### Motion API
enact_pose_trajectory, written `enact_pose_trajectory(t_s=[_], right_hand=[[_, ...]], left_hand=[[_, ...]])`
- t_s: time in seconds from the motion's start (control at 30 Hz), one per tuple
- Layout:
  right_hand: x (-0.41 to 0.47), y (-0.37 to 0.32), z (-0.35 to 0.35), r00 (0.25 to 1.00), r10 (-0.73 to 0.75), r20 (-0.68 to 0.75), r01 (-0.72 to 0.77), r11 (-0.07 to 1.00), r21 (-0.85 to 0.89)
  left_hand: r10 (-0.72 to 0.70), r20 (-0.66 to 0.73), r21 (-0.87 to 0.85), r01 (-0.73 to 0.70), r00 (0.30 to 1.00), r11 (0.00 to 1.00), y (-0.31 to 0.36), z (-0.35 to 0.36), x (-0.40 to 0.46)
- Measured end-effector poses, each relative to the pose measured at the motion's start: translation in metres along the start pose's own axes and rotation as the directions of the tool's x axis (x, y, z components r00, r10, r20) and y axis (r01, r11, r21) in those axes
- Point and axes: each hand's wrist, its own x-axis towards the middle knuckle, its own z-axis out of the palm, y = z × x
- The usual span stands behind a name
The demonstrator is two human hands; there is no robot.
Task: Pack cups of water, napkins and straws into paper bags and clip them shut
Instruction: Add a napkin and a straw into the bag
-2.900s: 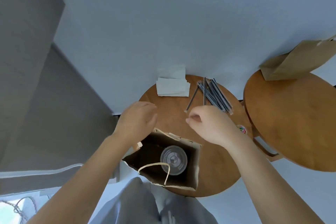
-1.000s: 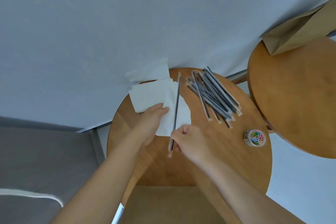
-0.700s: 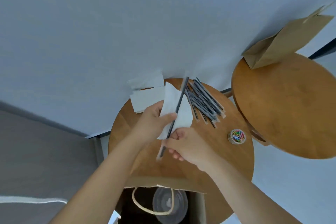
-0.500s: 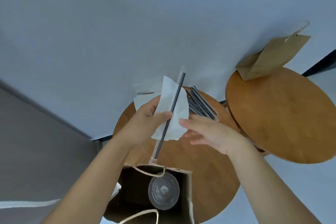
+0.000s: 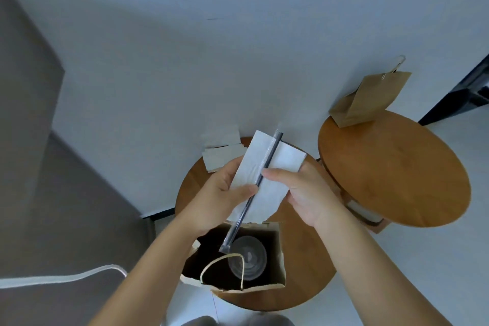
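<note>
My left hand (image 5: 221, 200) pinches a white napkin (image 5: 264, 177) and a wrapped straw (image 5: 254, 190) together, thumb on top. My right hand (image 5: 304, 193) grips the napkin's other edge. Both are held just above the open paper bag (image 5: 275, 276) on the round surface (image 5: 309, 254); the straw's lower end dips into the bag's mouth, beside the lidded cup (image 5: 247, 257) standing inside.

Cup (image 5: 247, 257) in open bag (image 5: 277, 276) on table (image 5: 304, 267), napkin stack (image 5: 221, 160) seemingly behind
</note>
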Motion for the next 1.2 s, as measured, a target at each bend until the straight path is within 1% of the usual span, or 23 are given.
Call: enact_pose_trajectory(t_s=[0.07, 0.13, 0.17, 0.2, 0.27, 0.3, 0.33, 0.37, 0.4, 0.47, 0.5, 0.53, 0.57, 0.6, 0.7, 0.73, 0.77, 0.87, 0.93, 0.97, 1.07, 1.13, 1.2], right_hand=[[-0.009, 0.004, 0.008, 0.997, -0.041, -0.064, 0.038, 0.998, -0.042], [-0.018, 0.005, 0.015, 0.987, -0.09, -0.136, 0.078, 0.993, -0.092], [-0.023, 0.006, 0.016, 0.977, -0.128, -0.169, 0.108, 0.986, -0.125], [-0.028, 0.007, 0.016, 0.966, -0.171, -0.193, 0.142, 0.977, -0.158], [-0.042, 0.011, 0.013, 0.941, -0.231, -0.246, 0.181, 0.961, -0.211], [-0.049, 0.015, 0.011, 0.929, -0.243, -0.279, 0.177, 0.954, -0.241], [-0.056, 0.019, 0.008, 0.918, -0.251, -0.307, 0.166, 0.946, -0.278], [-0.063, 0.023, 0.005, 0.91, -0.26, -0.323, 0.156, 0.937, -0.312], [-0.068, 0.028, 0.004, 0.906, -0.264, -0.33, 0.148, 0.93, -0.338], [-0.077, 0.039, 0.005, 0.909, -0.24, -0.34, 0.116, 0.931, -0.347], [-0.079, 0.045, 0.006, 0.913, -0.22, -0.344, 0.097, 0.935, -0.34], [-0.081, 0.05, 0.008, 0.917, -0.194, -0.348, 0.07, 0.938, -0.34], [-0.082, 0.057, 0.01, 0.921, -0.166, -0.353, 0.035, 0.936, -0.35], [-0.082, 0.063, 0.013, 0.924, -0.143, -0.355, 0.004, 0.931, -0.364], [-0.082, 0.078, 0.024, 0.952, -0.088, -0.294, -0.043, 0.911, -0.41], [-0.082, 0.082, 0.029, 0.963, -0.065, -0.262, -0.054, 0.904, -0.423], [-0.081, 0.087, 0.033, 0.972, -0.041, -0.231, -0.066, 0.896, -0.439], [-0.073, 0.099, 0.045, 0.988, 0.051, -0.149, -0.119, 0.861, -0.495], [-0.063, 0.11, 0.054, 0.987, 0.104, -0.123, -0.153, 0.844, -0.514], [-0.057, 0.115, 0.059, 0.983, 0.126, -0.13, -0.175, 0.853, -0.491], [-0.041, 0.132, 0.077, 0.966, 0.14, -0.218, -0.211, 0.913, -0.349], [-0.031, 0.147, 0.084, 0.94, 0.145, -0.31, -0.246, 0.916, -0.318], [-0.024, 0.159, 0.09, 0.913, 0.173, -0.37, -0.303, 0.894, -0.33]], left_hand=[[0.023, -0.015, 0.023, -0.023, 1.0, 0.999, -0.001, 0.0, -0.007], [0.055, -0.05, 0.126, -0.048, 0.997, 0.991, -0.003, -0.002, -0.014], [0.067, -0.108, 0.195, -0.045, 0.992, 0.98, -0.005, -0.005, -0.018], [0.081, -0.206, 0.269, -0.023, 0.975, 0.963, -0.009, -0.009, -0.023], [0.127, -0.435, 0.409, 0.07, 0.892, 0.91, -0.018, -0.022, -0.039], [0.139, -0.489, 0.485, 0.136, 0.861, 0.864, -0.024, -0.03, -0.049], [0.14, -0.476, 0.585, 0.194, 0.868, 0.788, -0.032, -0.037, -0.058], [0.127, -0.413, 0.695, 0.221, 0.902, 0.685, -0.04, -0.041, -0.066], [0.104, -0.322, 0.791, 0.207, 0.941, 0.575, -0.049, -0.043, -0.072], [0.027, -0.128, 0.922, 0.109, 0.991, 0.373, -0.064, -0.041, -0.076], [-0.023, -0.039, 0.959, 0.044, 0.999, 0.279, -0.069, -0.039, -0.074], [-0.069, 0.018, 0.981, -0.004, 0.997, 0.196, -0.072, -0.038, -0.072], [-0.118, 0.052, 0.99, -0.035, 0.992, 0.136, -0.075, -0.037, -0.069], [-0.168, 0.054, 0.996, -0.041, 0.984, 0.083, -0.08, -0.037, -0.068], [-0.317, -0.022, 0.997, -0.002, 0.948, -0.077, -0.092, -0.041, -0.07], [-0.352, -0.046, 0.994, 0.007, 0.935, -0.113, -0.094, -0.043, -0.071], [-0.365, -0.062, 0.991, 0.014, 0.929, -0.134, -0.096, -0.044, -0.072], [-0.356, -0.067, 0.989, 0.015, 0.932, -0.148, -0.101, -0.046, -0.073], [-0.345, -0.065, 0.988, 0.014, 0.936, -0.151, -0.102, -0.047, -0.073], [-0.345, -0.067, 0.989, 0.016, 0.936, -0.149, -0.102, -0.048, -0.074], [-0.346, -0.092, 0.989, 0.045, 0.934, -0.142, -0.101, -0.053, -0.079], [-0.347, -0.112, 0.988, 0.069, 0.931, -0.134, -0.1, -0.058, -0.082], [-0.343, -0.121, 0.988, 0.081, 0.932, -0.129, -0.099, -0.06, -0.085]])
